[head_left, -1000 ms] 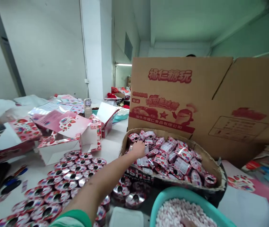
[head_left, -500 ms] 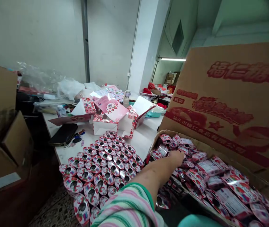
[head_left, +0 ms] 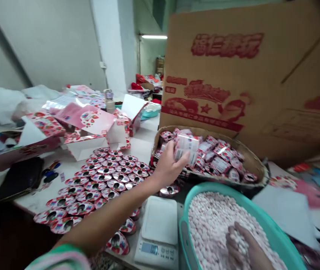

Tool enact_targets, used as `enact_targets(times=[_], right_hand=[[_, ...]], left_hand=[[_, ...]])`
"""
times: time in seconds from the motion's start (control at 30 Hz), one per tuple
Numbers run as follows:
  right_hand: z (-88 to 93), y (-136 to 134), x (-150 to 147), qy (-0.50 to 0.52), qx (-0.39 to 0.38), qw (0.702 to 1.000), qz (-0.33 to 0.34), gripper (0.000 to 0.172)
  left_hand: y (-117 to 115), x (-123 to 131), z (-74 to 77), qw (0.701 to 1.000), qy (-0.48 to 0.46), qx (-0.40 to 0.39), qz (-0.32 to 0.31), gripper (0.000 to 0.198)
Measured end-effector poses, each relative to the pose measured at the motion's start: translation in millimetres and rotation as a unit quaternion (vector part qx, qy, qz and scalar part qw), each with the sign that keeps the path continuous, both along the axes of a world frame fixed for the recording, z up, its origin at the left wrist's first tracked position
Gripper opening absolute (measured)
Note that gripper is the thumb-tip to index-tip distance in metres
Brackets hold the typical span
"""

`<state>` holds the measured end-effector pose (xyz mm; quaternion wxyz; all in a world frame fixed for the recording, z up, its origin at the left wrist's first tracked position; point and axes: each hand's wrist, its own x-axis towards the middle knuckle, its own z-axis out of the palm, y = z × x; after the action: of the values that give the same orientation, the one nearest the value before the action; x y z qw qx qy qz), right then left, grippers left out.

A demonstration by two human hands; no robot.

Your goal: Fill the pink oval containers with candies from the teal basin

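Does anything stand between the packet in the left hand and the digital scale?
Nothing visible blocks it. The packet in the left hand is held up; a foil-topped cup lies just beyond the digital scale, below that line.

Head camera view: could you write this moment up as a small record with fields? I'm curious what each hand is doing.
Left hand: holding a wrapped pink-and-white packet
Right hand: in among pale pink candies
Candy container: teal plastic basin
Nearby: digital scale, cardboard tray of packets
On the table: rows of strawberry-print canisters
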<state>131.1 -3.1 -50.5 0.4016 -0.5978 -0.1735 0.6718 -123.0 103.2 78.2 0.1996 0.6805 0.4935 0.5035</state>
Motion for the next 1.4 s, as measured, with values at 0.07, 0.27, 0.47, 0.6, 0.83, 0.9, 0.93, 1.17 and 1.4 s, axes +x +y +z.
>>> enact_targets(times=[0.07, 0.27, 0.47, 0.6, 0.83, 0.9, 0.93, 1.17, 1.4], right_hand=[[9.1, 4.5, -0.8, 0.169, -0.008, 0.981, -0.097, 0.025], [37.9, 11.4, 5.0, 0.267, 0.037, 0.954, -0.129, 0.020], [69.5, 16.4, 11.2, 0.264, 0.154, 0.943, -0.129, 0.019], [86.4, 14.1, 4.2, 0.261, 0.175, 0.942, -0.119, 0.020], [85.6, 9.0, -10.4, 0.199, 0.202, 0.948, -0.144, 0.024], [86.9, 8.1, -12.0, 0.187, 0.201, 0.948, -0.162, 0.025], [88.0, 8.0, -12.5, 0.181, 0.201, 0.948, -0.167, 0.025], [87.4, 12.4, -11.2, 0.139, 0.206, 0.955, -0.162, 0.022], [85.2, 13.9, -10.0, 0.115, 0.224, 0.959, -0.132, 0.028]], left_hand=[[-45.7, -1.0, -7.8, 0.997, -0.044, -0.050, -0.050, 0.022], [-117.0, 26.8, -46.5, 0.986, -0.010, -0.141, -0.085, 0.043], [-125.1, 60.9, -61.3, 0.980, 0.077, -0.112, -0.148, 0.032], [-127.2, 80.7, -67.3, 0.973, 0.096, -0.126, -0.170, 0.034], [-129.5, 105.4, -75.1, 0.970, 0.069, -0.133, -0.191, 0.030], [-128.9, 108.0, -76.3, 0.970, 0.057, -0.138, -0.193, 0.029], [-128.3, 108.8, -76.8, 0.970, 0.052, -0.140, -0.194, 0.028], [-125.3, 111.9, -78.1, 0.972, 0.048, -0.149, -0.173, 0.031], [-126.7, 113.8, -79.1, 0.976, 0.040, -0.140, -0.161, 0.033]])
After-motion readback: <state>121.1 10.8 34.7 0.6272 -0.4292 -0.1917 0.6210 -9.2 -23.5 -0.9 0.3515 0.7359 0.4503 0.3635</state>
